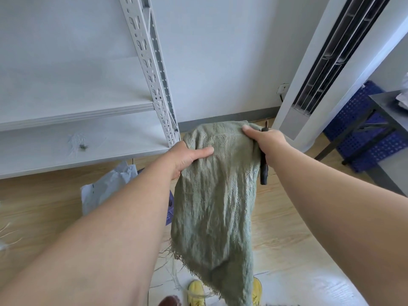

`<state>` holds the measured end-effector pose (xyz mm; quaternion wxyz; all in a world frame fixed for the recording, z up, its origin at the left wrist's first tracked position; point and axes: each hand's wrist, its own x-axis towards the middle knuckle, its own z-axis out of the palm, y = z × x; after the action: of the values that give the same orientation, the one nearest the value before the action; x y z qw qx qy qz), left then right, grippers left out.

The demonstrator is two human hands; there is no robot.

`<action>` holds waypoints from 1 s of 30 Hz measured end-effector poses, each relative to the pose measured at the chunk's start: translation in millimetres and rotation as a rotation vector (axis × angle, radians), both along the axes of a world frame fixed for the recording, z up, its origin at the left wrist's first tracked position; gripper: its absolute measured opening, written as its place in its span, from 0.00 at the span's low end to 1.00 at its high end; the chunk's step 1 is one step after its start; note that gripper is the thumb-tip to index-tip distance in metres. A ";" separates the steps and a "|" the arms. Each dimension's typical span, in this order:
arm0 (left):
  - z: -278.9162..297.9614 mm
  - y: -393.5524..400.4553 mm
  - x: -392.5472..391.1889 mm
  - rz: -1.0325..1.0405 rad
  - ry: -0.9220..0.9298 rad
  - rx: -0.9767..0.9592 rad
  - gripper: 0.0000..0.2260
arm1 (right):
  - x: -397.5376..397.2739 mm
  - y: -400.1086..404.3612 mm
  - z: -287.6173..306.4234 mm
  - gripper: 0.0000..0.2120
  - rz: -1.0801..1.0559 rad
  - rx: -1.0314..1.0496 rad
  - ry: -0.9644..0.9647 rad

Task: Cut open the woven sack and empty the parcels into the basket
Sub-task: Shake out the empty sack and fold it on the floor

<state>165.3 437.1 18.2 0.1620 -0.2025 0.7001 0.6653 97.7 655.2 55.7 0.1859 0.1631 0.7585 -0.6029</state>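
Observation:
A grey-green woven sack (216, 195) hangs limp and flat in front of me, frayed open edge pointing down near my yellow shoes (196, 292). My left hand (185, 157) pinches its upper left corner, thumb on the front. Gripping the upper right corner is my right hand (265, 138), which also holds a dark cutter (263, 171) that hangs below the fist. White parcels (106, 186) lie on the floor at lower left, partly hidden by my left arm. A blue-purple item (170, 206) shows beside the sack's left edge.
A white metal rack (154, 85) with shelves stands to the left. A tall white air conditioner (320, 85) stands at the right, with blue perforated crates (362, 133) under a dark table (388, 107) beyond it. Wooden floor below.

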 end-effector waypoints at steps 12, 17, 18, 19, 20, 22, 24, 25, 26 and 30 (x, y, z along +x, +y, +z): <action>15.4 10.3 -0.9 0.029 -0.006 0.066 0.38 | -5.3 3.2 -6.2 0.24 0.086 -0.236 -0.185; 6.5 7.2 -12.0 0.300 0.063 0.030 0.46 | 1.2 -1.2 -5.7 0.44 0.283 0.285 -0.122; 3.9 6.7 -14.5 0.293 0.050 0.047 0.48 | 2.4 -2.7 -4.8 0.47 0.361 0.242 -0.156; 7.5 8.0 -13.2 0.273 0.023 0.055 0.47 | 1.6 -4.7 -7.2 0.50 0.443 0.195 -0.197; 16.8 11.7 -9.4 0.239 -0.012 0.076 0.44 | 0.8 -6.9 -9.1 0.50 0.512 0.160 -0.231; 28.7 17.0 -6.5 0.163 -0.040 0.137 0.26 | 2.9 -11.8 -10.1 0.44 0.580 0.067 -0.264; 31.4 17.8 -7.4 0.136 -0.038 0.195 0.15 | 7.4 -16.5 -8.8 0.32 0.553 -0.084 -0.252; 31.1 16.2 -7.6 0.159 -0.014 0.197 0.16 | 7.8 -18.0 -10.3 0.26 0.514 -0.150 -0.228; 29.5 13.1 -8.0 0.169 0.020 0.194 0.20 | 7.4 -19.4 -11.8 0.21 0.461 -0.195 -0.200; 21.8 5.9 0.4 -0.154 -0.070 -0.001 0.40 | -1.6 -20.8 -13.6 0.14 0.230 -0.257 -0.125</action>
<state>165.7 442.9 40.1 0.2370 -0.1714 0.7078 0.6431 96.1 634.5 42.0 0.3198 0.0873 0.6758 -0.6584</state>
